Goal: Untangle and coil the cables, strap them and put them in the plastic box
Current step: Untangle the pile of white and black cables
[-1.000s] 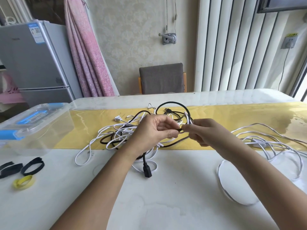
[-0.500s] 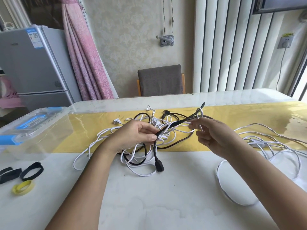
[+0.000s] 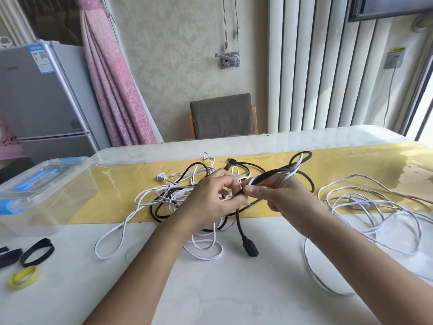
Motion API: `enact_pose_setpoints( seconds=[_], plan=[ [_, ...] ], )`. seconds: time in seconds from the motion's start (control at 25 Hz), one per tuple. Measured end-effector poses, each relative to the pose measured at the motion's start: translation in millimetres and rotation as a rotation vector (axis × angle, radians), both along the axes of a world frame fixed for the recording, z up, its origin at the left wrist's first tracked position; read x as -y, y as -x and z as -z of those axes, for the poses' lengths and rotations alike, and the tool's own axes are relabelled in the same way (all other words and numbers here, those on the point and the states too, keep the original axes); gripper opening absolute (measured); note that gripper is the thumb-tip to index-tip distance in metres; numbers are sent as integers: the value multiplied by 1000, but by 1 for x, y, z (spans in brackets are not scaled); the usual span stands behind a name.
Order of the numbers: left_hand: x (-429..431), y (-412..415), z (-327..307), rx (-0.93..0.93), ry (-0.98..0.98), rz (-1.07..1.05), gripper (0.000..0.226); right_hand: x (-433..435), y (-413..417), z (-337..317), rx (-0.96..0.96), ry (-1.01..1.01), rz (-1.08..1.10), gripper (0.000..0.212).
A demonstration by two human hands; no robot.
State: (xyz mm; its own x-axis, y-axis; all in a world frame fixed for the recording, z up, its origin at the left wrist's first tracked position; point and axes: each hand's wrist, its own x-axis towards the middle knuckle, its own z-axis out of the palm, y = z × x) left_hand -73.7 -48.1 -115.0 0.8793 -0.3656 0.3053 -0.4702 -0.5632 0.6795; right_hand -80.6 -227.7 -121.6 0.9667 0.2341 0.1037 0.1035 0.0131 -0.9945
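Observation:
A tangle of white cables (image 3: 164,198) and a black cable (image 3: 241,228) lies mid-table on the yellow runner. My left hand (image 3: 210,202) pinches the black cable just above the tangle. My right hand (image 3: 278,195) holds a folded loop of black and white cable (image 3: 295,166) that sticks up to the right. The black cable's plug (image 3: 251,248) rests on the white tabletop below my hands. A second white cable (image 3: 375,207) sprawls loose at the right. The clear plastic box (image 3: 46,184) with blue clips stands at the left.
Black straps (image 3: 35,252) and a yellow strap (image 3: 23,276) lie at the table's near left edge. A grey chair (image 3: 222,116) stands behind the table. A fridge (image 3: 44,97) and pink curtain are at back left.
My hands came back together over the tangle. The cable loop in my right hand now stands out farther to the right, and the black plug has slid right on the table.

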Motion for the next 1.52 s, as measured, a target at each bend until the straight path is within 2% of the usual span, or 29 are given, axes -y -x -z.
enact_pose_setpoints(
  seconds=[0.04,0.12,0.24,0.36,0.52,0.64,0.72,0.8,0.88,0.92,1.0,1.04,1.12,1.2,1.28,1.4,1.52],
  plan=[
    [1,1,-1,52,-58,-1,27,0,1,-1,8,6,23,40],
    [3,3,-1,189,-124,-22,33,1,3,-4,7,-1,63,28],
    [12,10,2,320,-67,-87,24,5,7,-11,11,64,148,11],
    [18,12,4,273,-41,-154,25,8,6,-15,-16,83,189,11],
    [21,14,1,83,83,-118,23,4,6,-12,-35,101,250,14],
    [14,10,-2,67,160,-143,29,2,3,-9,-17,154,325,8],
    [2,3,-9,7,240,-129,23,7,-4,-8,-31,76,388,16],
    [-14,-3,-16,-169,479,-53,19,17,-12,-6,-106,-151,384,24],
    [-28,-6,-27,-400,983,59,7,30,-18,-5,-184,-409,350,22],
    [-36,-7,-30,-440,1199,116,3,36,-20,-5,-202,-527,323,20],
    [-52,-7,-33,-443,1422,212,15,43,-21,-8,-185,-617,234,15],
    [-62,-10,-32,-463,1439,262,27,43,-20,-10,-155,-573,172,12],
    [-77,-13,-30,-576,1402,438,40,40,-16,-11,-79,-405,91,19],
    [-86,-15,-28,-644,1371,572,47,35,-12,-12,-43,-352,115,21],
    [-84,-12,-25,-616,1346,526,48,33,-12,-10,-41,-416,190,23],
    [-80,-14,-26,-534,1353,419,36,32,-16,-7,-57,-460,322,25],
    [-80,-21,-27,-679,1276,510,37,37,-17,-8,-29,-394,381,25]
  ],
)
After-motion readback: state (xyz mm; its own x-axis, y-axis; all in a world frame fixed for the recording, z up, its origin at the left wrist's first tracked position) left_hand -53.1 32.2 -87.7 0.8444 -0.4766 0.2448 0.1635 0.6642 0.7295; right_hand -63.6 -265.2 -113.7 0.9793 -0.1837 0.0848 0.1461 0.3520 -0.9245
